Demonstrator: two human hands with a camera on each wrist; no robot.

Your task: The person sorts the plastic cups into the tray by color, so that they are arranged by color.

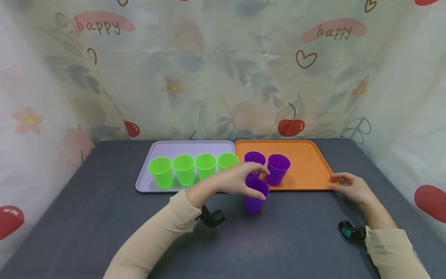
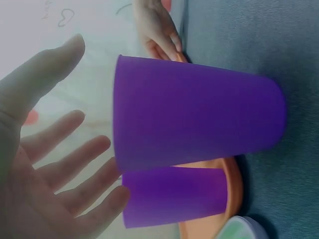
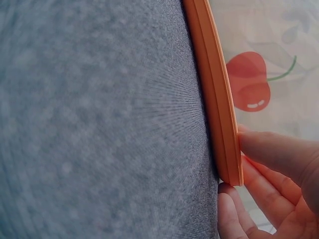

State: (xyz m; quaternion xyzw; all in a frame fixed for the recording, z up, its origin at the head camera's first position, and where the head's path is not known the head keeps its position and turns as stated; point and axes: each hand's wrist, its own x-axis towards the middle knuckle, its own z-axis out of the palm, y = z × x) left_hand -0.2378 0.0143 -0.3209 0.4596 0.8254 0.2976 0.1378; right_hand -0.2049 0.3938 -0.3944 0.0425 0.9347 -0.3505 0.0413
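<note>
A purple cup (image 1: 253, 203) stands upright on the dark cloth, just in front of the orange tray (image 1: 306, 166). My left hand (image 1: 240, 179) hovers at its rim with thumb and fingers spread. In the left wrist view, nothing is gripped and the cup (image 2: 194, 109) sits beyond the fingers. Two more purple cups, one at the back (image 1: 254, 157) and one to its right (image 1: 277, 170), stand upright on the orange tray's left part. At that tray's front right corner, my right hand (image 1: 355, 188) pinches the rim, thumb (image 3: 274, 149) against the edge.
On the left, a lavender tray (image 1: 188, 146) adjoins the orange one. Several green cups (image 1: 162, 174) stand on it in a row, the rightmost partly behind my left hand. A patterned curtain (image 1: 216, 77) hangs behind the dark cloth-covered table (image 1: 296, 240).
</note>
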